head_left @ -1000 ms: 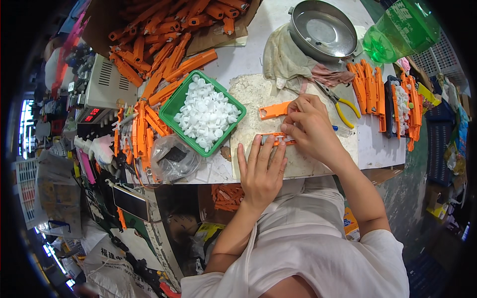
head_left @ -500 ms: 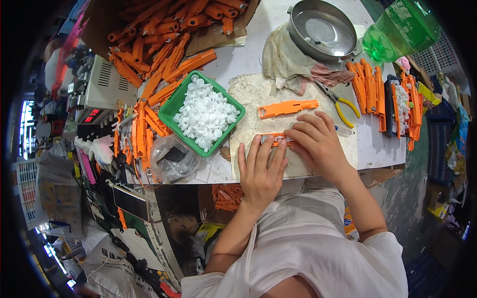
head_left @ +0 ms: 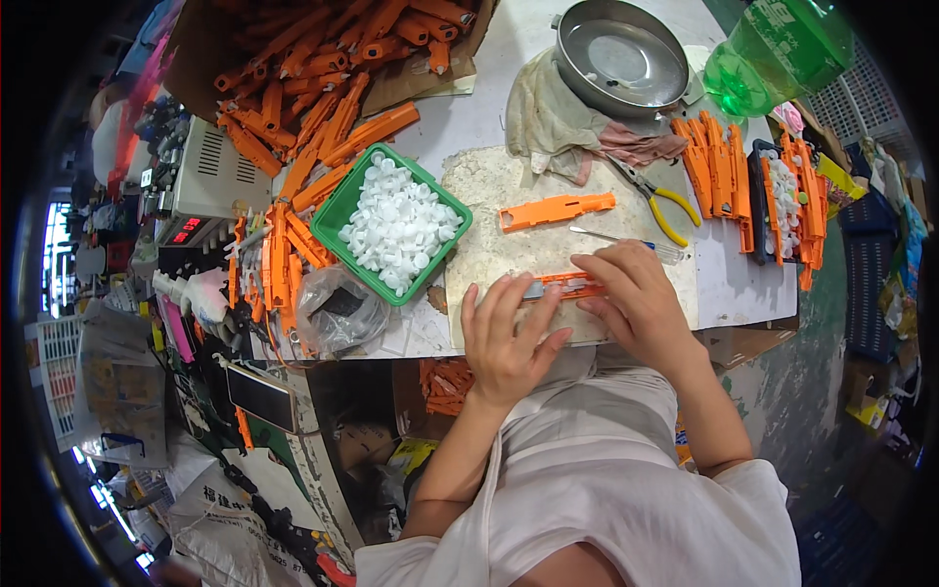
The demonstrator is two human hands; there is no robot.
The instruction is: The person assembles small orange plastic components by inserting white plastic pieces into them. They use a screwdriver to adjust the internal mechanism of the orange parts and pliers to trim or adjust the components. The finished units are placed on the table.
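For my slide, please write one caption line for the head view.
Both hands, left hand and right hand, press an orange plastic part on a worn mat beside a green tray of white caps.
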